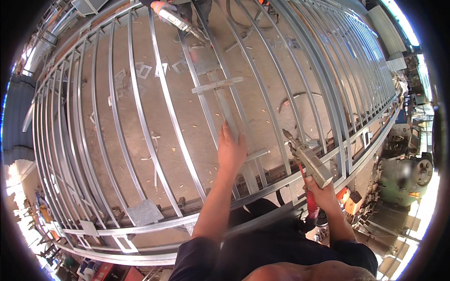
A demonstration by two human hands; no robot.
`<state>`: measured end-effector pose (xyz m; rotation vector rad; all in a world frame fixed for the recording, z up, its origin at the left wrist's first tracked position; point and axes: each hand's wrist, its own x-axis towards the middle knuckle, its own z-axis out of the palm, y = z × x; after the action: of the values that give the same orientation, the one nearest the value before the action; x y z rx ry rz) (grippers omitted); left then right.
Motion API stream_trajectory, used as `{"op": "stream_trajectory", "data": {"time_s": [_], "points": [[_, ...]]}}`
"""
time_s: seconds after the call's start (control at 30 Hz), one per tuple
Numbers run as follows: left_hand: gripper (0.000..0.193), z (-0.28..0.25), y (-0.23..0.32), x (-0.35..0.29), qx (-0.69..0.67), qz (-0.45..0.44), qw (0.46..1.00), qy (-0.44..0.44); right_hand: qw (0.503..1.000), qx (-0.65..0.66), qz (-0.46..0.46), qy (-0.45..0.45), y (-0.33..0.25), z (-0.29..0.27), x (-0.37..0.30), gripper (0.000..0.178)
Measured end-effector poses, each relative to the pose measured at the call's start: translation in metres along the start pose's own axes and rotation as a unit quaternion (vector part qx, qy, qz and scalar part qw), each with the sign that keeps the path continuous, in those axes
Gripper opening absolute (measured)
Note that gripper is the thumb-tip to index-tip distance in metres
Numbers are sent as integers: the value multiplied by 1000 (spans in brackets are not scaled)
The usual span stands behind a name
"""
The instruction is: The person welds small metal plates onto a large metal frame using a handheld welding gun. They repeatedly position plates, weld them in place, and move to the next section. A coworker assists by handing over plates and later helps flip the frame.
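Power tool: the grey, blocky tool [311, 164] is above the frame's near rail, on the right side; its long axis is diagonal, and its narrow tip points up and left, away from the person.
Right hand: the right hand [322, 191] has its fingers bent around the tool's rear part; how tightly, I cannot tell.
Left hand: the left hand [232, 152] is extended, fingers nearly straight and thumb a little apart, over the flat metal strip [224, 105]; whether it presses, I cannot tell.
Strip direction: it runs away from the person, between two bars and almost parallel to them.
Writing: a second tool [176, 19], at the top near a co-worker [187, 10], has dark lettering on its pale side.
Surface: silver bars [174, 114] form a wide frame above a brown floor [192, 112] with small scattered pieces.
Room: a workshop; a green machine [403, 175] is at right.
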<state>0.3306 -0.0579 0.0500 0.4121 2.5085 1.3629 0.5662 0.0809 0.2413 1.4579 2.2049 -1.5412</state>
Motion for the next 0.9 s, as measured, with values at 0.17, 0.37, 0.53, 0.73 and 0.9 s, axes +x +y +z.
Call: {"op": "stream_trajectory", "data": {"time_s": [0.17, 0.37, 0.53, 0.73, 0.9], "points": [[94, 23, 0, -2, -25, -116, 991, -60, 997, 36, -63, -30, 27, -20, -13, 31], [97, 12, 6, 4, -17, -155, 982, -106, 995, 54, -62, -60, 64, -43, -21, 40], [97, 18, 10, 8, -24, -141, 983, -112, 986, 25, -155, -52, 81, -56, -23, 33], [91, 25, -5, 1, 42, -127, 987, -94, 988, 90, -126, -23, 85, -67, -19, 31], [96, 33, -19, 5, 112, -68, 990, -56, 990, 99, -99, -24, 97, -68, -8, 28]]}}
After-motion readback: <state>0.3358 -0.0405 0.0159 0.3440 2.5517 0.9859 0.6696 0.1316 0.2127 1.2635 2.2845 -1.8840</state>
